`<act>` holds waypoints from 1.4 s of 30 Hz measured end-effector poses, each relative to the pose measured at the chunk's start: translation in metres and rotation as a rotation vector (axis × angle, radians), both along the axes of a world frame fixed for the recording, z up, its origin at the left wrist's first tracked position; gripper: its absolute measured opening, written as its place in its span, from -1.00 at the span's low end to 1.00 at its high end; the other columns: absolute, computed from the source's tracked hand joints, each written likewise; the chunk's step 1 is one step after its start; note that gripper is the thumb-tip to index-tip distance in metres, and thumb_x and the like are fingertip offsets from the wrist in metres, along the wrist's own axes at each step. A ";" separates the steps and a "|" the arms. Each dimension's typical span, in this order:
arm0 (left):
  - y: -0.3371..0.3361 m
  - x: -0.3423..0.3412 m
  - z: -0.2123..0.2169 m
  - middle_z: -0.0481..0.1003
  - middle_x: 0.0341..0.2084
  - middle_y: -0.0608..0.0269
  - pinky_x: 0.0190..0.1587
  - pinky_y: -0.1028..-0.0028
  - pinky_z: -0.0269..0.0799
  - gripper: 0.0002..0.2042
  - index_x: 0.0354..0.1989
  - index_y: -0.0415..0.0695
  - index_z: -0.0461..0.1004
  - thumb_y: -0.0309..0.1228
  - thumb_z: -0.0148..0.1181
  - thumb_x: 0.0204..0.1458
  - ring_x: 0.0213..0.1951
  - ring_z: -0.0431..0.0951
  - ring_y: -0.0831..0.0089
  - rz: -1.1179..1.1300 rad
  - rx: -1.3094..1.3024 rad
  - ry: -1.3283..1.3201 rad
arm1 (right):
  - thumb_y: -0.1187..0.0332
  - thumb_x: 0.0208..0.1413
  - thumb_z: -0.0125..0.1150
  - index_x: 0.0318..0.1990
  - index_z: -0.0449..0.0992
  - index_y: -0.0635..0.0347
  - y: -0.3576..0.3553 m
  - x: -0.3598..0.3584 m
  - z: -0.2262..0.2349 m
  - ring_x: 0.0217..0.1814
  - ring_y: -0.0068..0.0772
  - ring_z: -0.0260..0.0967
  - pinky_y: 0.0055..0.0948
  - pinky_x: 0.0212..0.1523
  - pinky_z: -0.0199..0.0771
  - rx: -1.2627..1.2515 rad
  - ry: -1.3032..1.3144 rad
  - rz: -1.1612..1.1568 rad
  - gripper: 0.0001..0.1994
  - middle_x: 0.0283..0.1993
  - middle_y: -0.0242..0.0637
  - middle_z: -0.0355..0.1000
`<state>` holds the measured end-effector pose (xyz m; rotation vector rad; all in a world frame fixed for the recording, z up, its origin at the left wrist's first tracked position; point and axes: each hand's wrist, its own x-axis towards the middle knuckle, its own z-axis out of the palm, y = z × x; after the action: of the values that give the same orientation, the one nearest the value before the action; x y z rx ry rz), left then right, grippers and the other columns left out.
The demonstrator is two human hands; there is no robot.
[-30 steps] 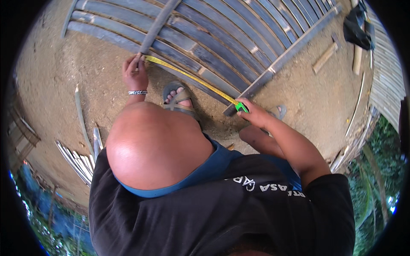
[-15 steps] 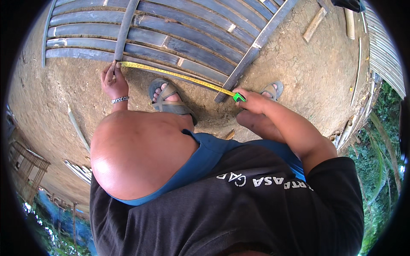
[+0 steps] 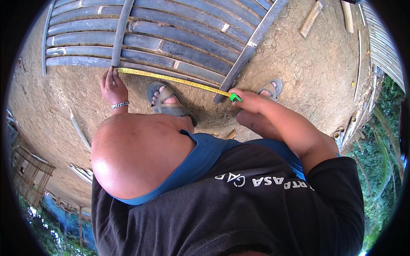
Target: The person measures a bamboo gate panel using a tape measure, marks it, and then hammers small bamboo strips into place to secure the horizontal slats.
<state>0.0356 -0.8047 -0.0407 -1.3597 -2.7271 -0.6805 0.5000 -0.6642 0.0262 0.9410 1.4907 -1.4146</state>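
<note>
A tape measure (image 3: 171, 78) has its yellow blade drawn out along the near edge of a dark slatted panel (image 3: 141, 42), which looks like split bamboo. My left hand (image 3: 114, 90), with a chain bracelet at the wrist, pinches the blade's end at the foot of the panel's middle crossbar (image 3: 120, 36). My right hand (image 3: 251, 101) grips the tape's green case (image 3: 235, 97) beside the lower end of the right-hand crossbar (image 3: 250, 49). Between the two hands the blade runs nearly straight, sloping slightly down to the right.
My sandalled left foot (image 3: 167, 101) stands just below the blade, and my right foot (image 3: 271, 88) is right of the panel. A short pole (image 3: 311, 19) lies on bare earth at the upper right. Bamboo pieces (image 3: 350, 128) lie near the right edge, with greenery beyond.
The view has shifted slightly, so the panel, blade and hands sit a little differently in the picture. Both hands keep their holds on the tape measure.
</note>
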 end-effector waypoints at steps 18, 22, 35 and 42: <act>-0.010 -0.004 0.002 0.60 -0.06 0.14 -0.02 0.21 0.47 -0.63 0.13 -0.09 0.56 -0.52 0.25 0.11 -0.11 0.59 0.15 -0.254 -0.020 0.151 | 0.17 0.23 0.17 0.39 0.15 -0.16 -0.005 0.009 -0.011 0.12 0.16 0.45 -0.05 0.13 0.38 0.002 0.030 -0.025 -0.41 0.05 0.13 0.48; -0.012 -0.011 -0.002 0.60 -0.03 0.14 -0.03 0.22 0.46 -0.62 0.15 -0.09 0.55 -0.51 0.25 0.12 -0.09 0.59 0.17 -0.263 -0.044 0.134 | 0.17 0.22 0.18 0.39 0.16 -0.16 -0.006 0.011 -0.013 0.13 0.15 0.45 -0.06 0.14 0.38 0.012 0.029 -0.036 -0.40 0.06 0.12 0.48; -0.010 -0.019 -0.003 0.61 0.01 0.13 -0.03 0.23 0.44 -0.63 0.14 -0.11 0.55 -0.52 0.23 0.12 -0.09 0.60 0.18 -0.277 -0.054 0.170 | 0.16 0.22 0.20 0.36 0.18 -0.17 -0.003 0.000 -0.002 0.07 0.13 0.48 -0.07 0.10 0.40 -0.016 0.012 -0.058 -0.42 0.01 0.09 0.50; -0.010 -0.023 0.000 0.60 0.02 0.13 0.03 0.24 0.43 -0.61 0.15 -0.10 0.55 -0.56 0.23 0.11 -0.07 0.61 0.19 -0.314 -0.046 0.193 | 0.15 0.22 0.21 0.36 0.18 -0.15 -0.005 0.000 -0.003 0.08 0.15 0.47 -0.06 0.10 0.40 -0.018 0.033 -0.082 -0.43 0.00 0.10 0.51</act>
<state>0.0124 -0.8146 -0.0405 -1.7834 -2.4202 -0.4688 0.4995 -0.6688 0.0230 0.9815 1.4752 -1.5063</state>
